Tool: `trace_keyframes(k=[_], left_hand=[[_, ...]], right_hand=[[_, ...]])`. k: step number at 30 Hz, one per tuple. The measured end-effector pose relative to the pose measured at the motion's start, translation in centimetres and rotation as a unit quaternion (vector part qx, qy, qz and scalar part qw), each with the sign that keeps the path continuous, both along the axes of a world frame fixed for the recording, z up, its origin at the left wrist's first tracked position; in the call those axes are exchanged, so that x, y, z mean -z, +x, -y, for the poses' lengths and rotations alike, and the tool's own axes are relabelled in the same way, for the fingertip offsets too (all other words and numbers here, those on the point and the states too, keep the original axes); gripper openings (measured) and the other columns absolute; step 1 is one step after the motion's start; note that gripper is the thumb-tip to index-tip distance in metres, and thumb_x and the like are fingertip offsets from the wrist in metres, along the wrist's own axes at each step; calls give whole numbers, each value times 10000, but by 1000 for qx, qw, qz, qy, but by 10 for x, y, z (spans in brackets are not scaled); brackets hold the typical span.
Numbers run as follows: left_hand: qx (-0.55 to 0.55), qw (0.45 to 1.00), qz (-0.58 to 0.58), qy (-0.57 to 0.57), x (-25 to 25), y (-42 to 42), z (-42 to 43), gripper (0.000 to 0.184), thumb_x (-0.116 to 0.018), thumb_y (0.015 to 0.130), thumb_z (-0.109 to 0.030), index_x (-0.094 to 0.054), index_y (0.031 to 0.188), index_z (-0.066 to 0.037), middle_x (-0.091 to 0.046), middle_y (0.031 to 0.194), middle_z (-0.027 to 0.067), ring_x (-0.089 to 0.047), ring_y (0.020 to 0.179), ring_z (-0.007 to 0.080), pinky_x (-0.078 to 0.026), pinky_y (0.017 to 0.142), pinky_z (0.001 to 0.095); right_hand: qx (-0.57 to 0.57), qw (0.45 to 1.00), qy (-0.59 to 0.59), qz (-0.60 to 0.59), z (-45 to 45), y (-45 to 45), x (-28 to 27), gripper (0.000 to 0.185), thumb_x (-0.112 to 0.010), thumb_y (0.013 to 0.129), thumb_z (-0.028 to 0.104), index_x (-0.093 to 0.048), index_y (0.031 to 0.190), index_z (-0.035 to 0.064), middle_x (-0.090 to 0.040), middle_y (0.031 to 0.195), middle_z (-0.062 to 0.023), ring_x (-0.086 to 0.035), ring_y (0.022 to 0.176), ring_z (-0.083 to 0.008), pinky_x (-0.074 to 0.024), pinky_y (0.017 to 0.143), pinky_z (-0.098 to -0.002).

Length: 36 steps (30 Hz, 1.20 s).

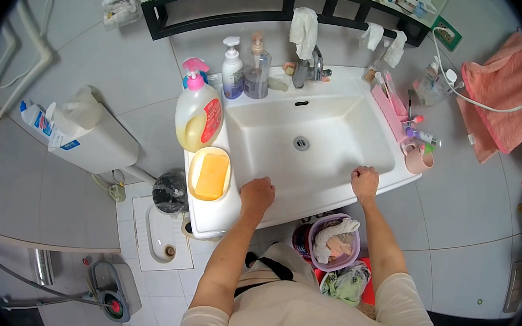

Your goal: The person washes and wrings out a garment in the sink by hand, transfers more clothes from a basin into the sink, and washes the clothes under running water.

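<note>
My left hand (pixel 258 195) is curled into a fist at the front left of the white sink (pixel 315 203), near its rim. At the front right rim, my right hand (pixel 365 182) is likewise a fist. Nothing shows in either of them. Left of the basin, a yellow-orange soap bar (pixel 211 175) lies in an oval dish (pixel 226 191), closest to my left hand. Behind it stands a large bottle (pixel 198 115) with a pink cap and yellowish liquid. A chrome faucet (pixel 308 70) with a white cloth (pixel 304 32) above it rises at the back.
Two pump bottles (pixel 233 71) stand at the back left. A pink holder (pixel 388 113) with toothbrushes and a pink cup (pixel 418 159) line the right side. Below the sink is a purple basket (pixel 336 266) of laundry. A salmon towel (pixel 499 96) hangs at the right.
</note>
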<state>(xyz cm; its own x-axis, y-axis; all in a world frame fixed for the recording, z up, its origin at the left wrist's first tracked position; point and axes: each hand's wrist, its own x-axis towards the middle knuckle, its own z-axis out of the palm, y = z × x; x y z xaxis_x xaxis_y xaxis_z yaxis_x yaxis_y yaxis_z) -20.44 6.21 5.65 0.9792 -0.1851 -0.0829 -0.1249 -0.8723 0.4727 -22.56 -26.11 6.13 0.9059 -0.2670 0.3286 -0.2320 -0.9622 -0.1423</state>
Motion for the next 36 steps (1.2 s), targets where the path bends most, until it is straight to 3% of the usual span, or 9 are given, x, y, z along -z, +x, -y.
trace_keyframes(k=[9, 18, 20, 23, 25, 27, 31, 33, 36], left_hand=[[17, 1000, 2, -1, 0, 2, 0, 199, -520, 817, -246, -616, 825, -72, -648, 761, 118, -632, 744, 322, -493, 689, 451], [105, 983, -139, 63, 6, 19, 4, 321, -514, 816, -317, -617, 1055, -130, -616, 1060, 107, -580, 992, 280, -472, 834, 428], [133, 971, -175, 94, 16, 25, 6, 354, -495, 828, -338, -603, 1109, -153, -571, 1154, 104, -544, 1067, 280, -458, 875, 423], [173, 951, -205, 151, 23, 34, 10, 382, -440, 860, -345, -578, 1168, -168, -501, 1272, 102, -474, 1168, 290, -404, 956, 415], [191, 940, -215, 182, 34, 41, 14, 396, -389, 884, -329, -544, 1214, -173, -436, 1344, 100, -412, 1232, 302, -348, 1012, 409], [203, 930, -226, 206, 52, 48, 18, 418, -333, 906, -300, -493, 1273, -178, -353, 1420, 98, -339, 1296, 314, -285, 1063, 400], [176, 936, -244, 183, 41, 49, 22, 472, -285, 924, -203, -327, 1394, -223, -135, 1511, 54, -130, 1387, 289, -147, 1119, 395], [176, 932, -263, 176, 44, 55, 25, 513, -280, 926, -195, -229, 1435, -241, -45, 1528, 32, -48, 1403, 279, -103, 1130, 391], [178, 931, -259, 185, 49, 60, 30, 539, -285, 927, -229, -161, 1451, -259, 15, 1530, 16, 16, 1404, 281, -45, 1134, 403]], right_hand=[[9, 999, -20, -39, -4, 2, -4, 159, -544, 743, 170, -650, 679, 69, -653, 753, -97, -561, 796, -270, -399, 751, -411], [25, 992, -4, -127, -5, 14, -11, 188, -547, 757, 209, -674, 726, 74, -661, 754, -109, -602, 819, -282, -436, 741, -408], [48, 982, 55, -173, -5, 24, -11, 207, -542, 775, 231, -670, 761, 69, -665, 788, -120, -610, 864, -293, -452, 758, -406], [41, 965, 212, -150, -9, 42, -16, 271, -550, 801, 257, -652, 947, 52, -648, 961, -154, -592, 965, -311, -461, 822, -404], [-21, 971, 222, -88, -7, 71, -6, 388, -567, 817, 240, -562, 1154, 48, -557, 1181, -178, -536, 1076, -329, -433, 903, -414], [-116, 986, 118, 15, -5, 109, -2, 504, -580, 816, 181, -448, 1283, 44, -447, 1314, -188, -464, 1169, -344, -405, 954, -410], [-165, 975, 80, 127, -30, 191, -71, 582, -580, 817, 140, -350, 1340, 31, -389, 1362, -197, -421, 1206, -363, -392, 968, -406], [-162, 965, 110, 174, -32, 233, -89, 516, -544, 849, 167, -377, 1315, 23, -450, 1301, -215, -477, 1146, -367, -415, 932, -416], [-79, 977, 199, -6, -37, 266, -115, 422, -460, 904, 230, -424, 1278, 37, -560, 1145, -229, -547, 1036, -371, -448, 859, -431]])
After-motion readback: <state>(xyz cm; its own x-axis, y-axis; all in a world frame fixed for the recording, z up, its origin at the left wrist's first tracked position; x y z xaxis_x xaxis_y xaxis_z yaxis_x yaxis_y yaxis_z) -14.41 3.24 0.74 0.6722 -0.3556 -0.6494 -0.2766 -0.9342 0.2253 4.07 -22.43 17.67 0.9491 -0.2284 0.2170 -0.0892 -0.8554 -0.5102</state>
